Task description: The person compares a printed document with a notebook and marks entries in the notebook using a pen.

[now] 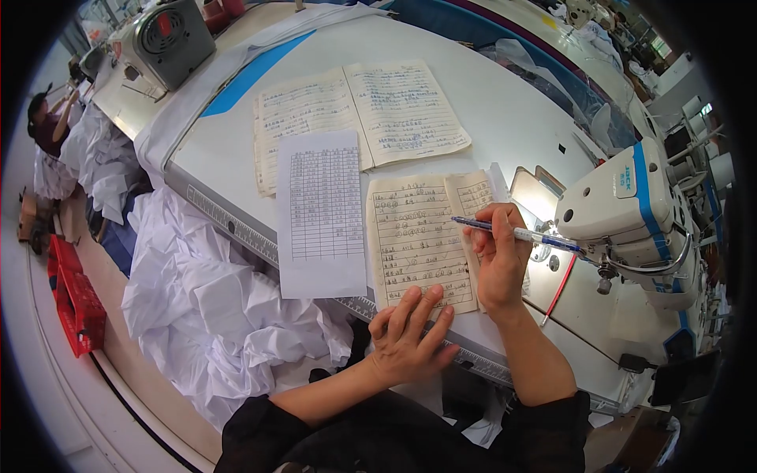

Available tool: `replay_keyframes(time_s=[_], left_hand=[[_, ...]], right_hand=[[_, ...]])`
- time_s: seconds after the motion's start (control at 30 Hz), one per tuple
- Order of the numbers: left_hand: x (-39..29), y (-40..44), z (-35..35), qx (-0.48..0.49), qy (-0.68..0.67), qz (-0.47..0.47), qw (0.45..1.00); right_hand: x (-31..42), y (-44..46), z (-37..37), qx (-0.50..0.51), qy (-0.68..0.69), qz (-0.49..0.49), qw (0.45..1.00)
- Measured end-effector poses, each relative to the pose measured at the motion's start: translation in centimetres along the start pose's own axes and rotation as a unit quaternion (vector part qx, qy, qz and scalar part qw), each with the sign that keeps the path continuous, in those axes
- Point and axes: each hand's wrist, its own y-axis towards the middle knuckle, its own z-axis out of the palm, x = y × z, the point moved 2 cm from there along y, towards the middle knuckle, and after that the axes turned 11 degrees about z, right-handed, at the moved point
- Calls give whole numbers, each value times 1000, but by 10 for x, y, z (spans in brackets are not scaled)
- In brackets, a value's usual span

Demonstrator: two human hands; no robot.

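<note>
My right hand [500, 256] is closed around a blue and clear pen [527, 235], its tip above the right part of a small handwritten notebook [410, 244]. Whether the tip touches paper I cannot tell. Spread over the notebook's lower edge, my left hand [412, 335] has its fingers apart and grips nothing. A printed table sheet [323, 229] lies just left of the notebook. Behind both, a larger open notebook [406, 110] shows blue handwriting, and the sheet covers part of its left page.
A white sewing machine [611, 197] stands close on my right, with a red pen [558, 288] by its base. White fabric [205, 299] is heaped left of the table's ruler edge [236, 229]. A red basket [75, 296] is on the floor. Another person [51, 122] sits far left.
</note>
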Motion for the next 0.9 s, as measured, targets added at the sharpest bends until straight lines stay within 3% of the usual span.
replay_keyframes(time_s=[0.2,0.9], left_hand=[[0,-1,1,1,-4,-5,1000],[-1,-3,3,-27,-18,-15,999]], right_hand=[[3,-2,0,-2,-4,41,999],[1,-3,-4,7,-18,39,999]])
